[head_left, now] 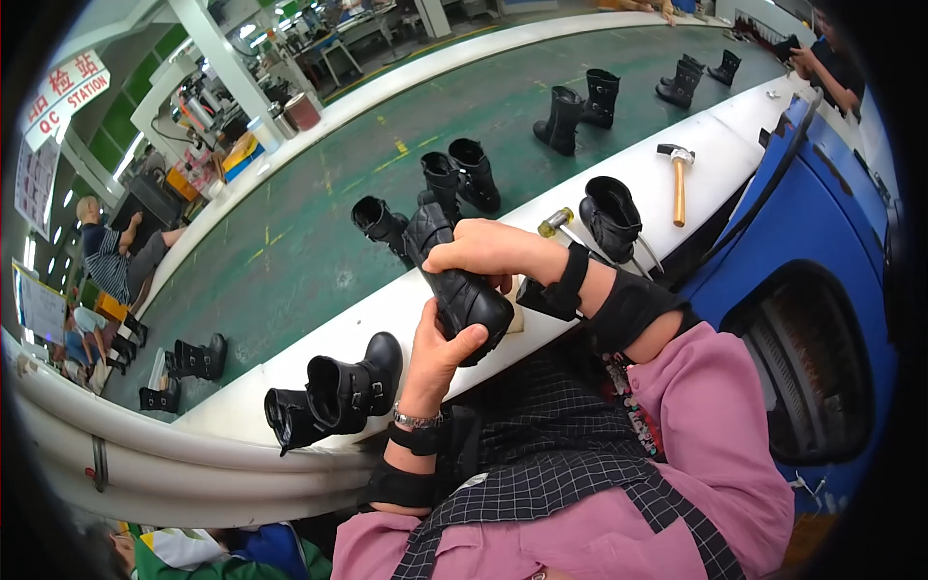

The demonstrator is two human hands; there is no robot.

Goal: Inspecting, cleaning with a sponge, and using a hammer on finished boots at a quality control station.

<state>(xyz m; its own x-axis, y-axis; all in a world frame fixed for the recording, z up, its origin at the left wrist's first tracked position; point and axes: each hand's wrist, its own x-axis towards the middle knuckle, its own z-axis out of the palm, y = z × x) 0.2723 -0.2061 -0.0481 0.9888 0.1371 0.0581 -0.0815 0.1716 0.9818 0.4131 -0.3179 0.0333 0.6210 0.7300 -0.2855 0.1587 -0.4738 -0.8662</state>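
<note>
Both my hands grip a black boot (475, 304) over the white ledge, its rounded toe pointing down toward me. My left hand (437, 350) is closed round the toe end, thumb on top. Higher up, my right hand (483, 246) wraps over the boot's shaft; some of its fingers are hidden underneath. To the left, a pair of black buckled boots (354, 389) is on the ledge. Right of my hands are a mallet (556, 222) with a yellowish head, partly hidden by my forearm, and another black boot (611, 220).
A hammer (679, 186) with a wooden handle lies farther right on the white ledge (720, 145). Several black boots (559, 122) stand along the green conveyor belt (329, 261). A blue machine (773, 232) flanks my right side. Other people (121, 246) sit beyond the belt.
</note>
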